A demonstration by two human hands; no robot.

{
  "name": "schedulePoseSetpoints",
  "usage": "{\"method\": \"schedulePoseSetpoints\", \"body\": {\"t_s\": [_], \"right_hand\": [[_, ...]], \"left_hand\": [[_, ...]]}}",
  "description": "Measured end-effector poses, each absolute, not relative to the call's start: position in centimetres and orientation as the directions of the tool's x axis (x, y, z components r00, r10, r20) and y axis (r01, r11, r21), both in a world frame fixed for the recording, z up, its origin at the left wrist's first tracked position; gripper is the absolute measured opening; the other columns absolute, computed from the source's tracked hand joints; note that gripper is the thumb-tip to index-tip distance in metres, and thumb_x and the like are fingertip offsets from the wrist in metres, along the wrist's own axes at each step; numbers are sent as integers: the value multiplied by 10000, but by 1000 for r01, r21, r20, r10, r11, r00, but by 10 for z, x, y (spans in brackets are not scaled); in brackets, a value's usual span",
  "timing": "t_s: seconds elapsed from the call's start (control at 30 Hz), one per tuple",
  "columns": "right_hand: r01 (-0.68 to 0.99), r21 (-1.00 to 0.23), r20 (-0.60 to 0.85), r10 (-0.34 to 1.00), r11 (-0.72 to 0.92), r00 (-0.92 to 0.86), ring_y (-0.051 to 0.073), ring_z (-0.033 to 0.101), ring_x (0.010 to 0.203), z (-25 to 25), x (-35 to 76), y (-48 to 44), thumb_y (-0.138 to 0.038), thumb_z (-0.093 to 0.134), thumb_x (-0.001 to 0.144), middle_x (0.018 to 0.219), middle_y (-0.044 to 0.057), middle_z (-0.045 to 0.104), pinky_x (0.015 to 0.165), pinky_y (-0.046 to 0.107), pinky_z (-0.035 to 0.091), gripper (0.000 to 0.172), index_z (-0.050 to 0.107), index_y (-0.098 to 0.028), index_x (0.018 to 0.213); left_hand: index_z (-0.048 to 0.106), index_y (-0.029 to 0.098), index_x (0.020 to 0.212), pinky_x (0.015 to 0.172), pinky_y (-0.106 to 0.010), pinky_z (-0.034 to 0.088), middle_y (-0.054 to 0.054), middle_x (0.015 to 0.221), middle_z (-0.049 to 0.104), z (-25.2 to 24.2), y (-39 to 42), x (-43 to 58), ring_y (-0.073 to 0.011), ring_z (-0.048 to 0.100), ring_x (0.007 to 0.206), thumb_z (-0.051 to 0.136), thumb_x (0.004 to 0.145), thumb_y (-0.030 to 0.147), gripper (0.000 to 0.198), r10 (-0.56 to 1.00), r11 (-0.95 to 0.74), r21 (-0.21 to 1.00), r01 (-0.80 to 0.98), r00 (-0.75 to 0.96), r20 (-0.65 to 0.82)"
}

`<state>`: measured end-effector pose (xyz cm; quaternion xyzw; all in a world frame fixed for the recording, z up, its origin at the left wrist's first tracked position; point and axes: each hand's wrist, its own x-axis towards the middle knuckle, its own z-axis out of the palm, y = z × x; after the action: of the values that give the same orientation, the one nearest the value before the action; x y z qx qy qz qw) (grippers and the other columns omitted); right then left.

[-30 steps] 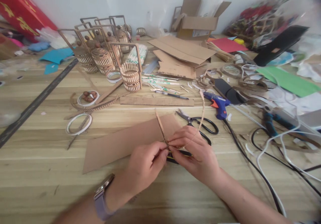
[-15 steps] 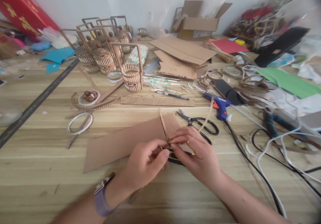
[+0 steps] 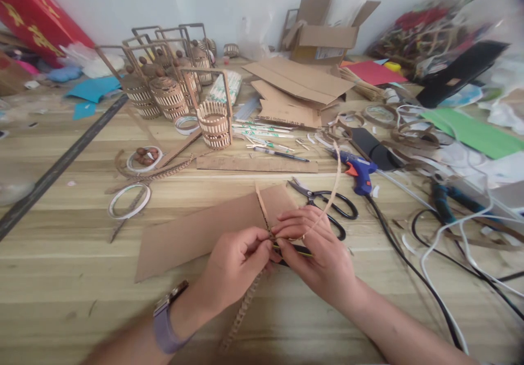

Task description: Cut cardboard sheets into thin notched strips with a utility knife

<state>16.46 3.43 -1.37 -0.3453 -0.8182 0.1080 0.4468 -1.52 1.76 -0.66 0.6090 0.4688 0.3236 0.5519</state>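
Thin cardboard strips meet between my two hands at the middle of the table. My left hand (image 3: pixel 239 261) pinches them where they cross, finger and thumb together. Fingertips of my right hand (image 3: pixel 315 245) close on the same spot from the right. One cardboard strip (image 3: pixel 262 207) points up and away; a paler strip (image 3: pixel 337 182) curls up over my right hand. Beneath my left hand hangs a folded, zigzag strip (image 3: pixel 245 307). A black tool with yellow edging (image 3: pixel 301 249) lies partly hidden under my right hand. Black-handled scissors (image 3: pixel 327 198) rest just beyond it.
A flat cardboard sheet (image 3: pixel 196 228) lies beyond my hands. A blue glue gun (image 3: pixel 358 171) with its cord is at right. Small slatted buckets (image 3: pixel 213 125) with tall handles stand at back left, near tape rolls (image 3: pixel 130 201). White cables (image 3: pixel 462 234) tangle at right.
The pale strip has swung up and now arches higher above my right hand. More of the folded strip shows below my left hand. Both hands stay nearly in place.
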Motion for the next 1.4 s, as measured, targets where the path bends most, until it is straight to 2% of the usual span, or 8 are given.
{"method": "schedulePoseSetpoints", "body": {"t_s": [0.3,0.5,0.7,0.93,1.07,1.27,1.4], "right_hand": [[411,-619,591,742,669,-318,168,693,890,-10,165,37,-97,586,871,808,-16,725,811,347,539,149,575,-244,849],[401,-540,661,668,740,-342,200,695,889,-11,163,36,-96,612,867,829,8,729,810,397,539,156,580,-245,900],[400,-503,674,638,766,-373,210,692,911,-13,162,34,-91,616,868,879,25,734,838,425,527,176,580,-245,946],[392,-478,678,613,786,-405,197,673,956,-17,162,32,-69,621,863,921,32,735,874,415,512,197,584,-227,974],[391,-485,683,618,782,-388,187,683,919,-17,159,31,-74,622,865,900,27,738,848,412,510,177,586,-225,951],[393,-524,676,649,756,-348,193,704,853,-15,155,30,-74,633,853,850,17,740,831,426,508,177,584,-235,904],[359,-610,631,707,707,-319,187,703,836,-13,156,31,-75,622,847,815,10,730,786,388,547,161,593,-233,860]], "left_hand": [[641,160,827,604,-226,520,-46,721,723,-7,17,-17,-149,665,636,507,913,293,208,914,107,983,150,375,-156],[653,161,861,658,-241,535,-30,747,709,-5,18,-15,-160,674,703,615,854,358,201,907,240,970,32,348,-236],[646,152,749,654,-267,517,-2,664,659,-2,25,-13,-144,629,625,696,747,390,243,859,428,894,-135,369,-356],[577,159,640,638,-257,483,24,604,601,-6,26,-10,-120,576,594,718,665,333,225,799,570,782,-251,388,-459],[550,167,629,622,-246,465,35,588,572,-6,26,-10,-117,555,590,669,672,301,183,796,568,789,-233,400,-454],[512,182,622,577,-219,413,56,582,505,-5,25,-11,-98,473,570,576,695,257,122,874,420,904,-74,303,-381],[522,190,633,602,-239,457,50,584,531,-2,24,-11,-116,520,585,567,701,265,111,870,415,906,-80,325,-370]]}}
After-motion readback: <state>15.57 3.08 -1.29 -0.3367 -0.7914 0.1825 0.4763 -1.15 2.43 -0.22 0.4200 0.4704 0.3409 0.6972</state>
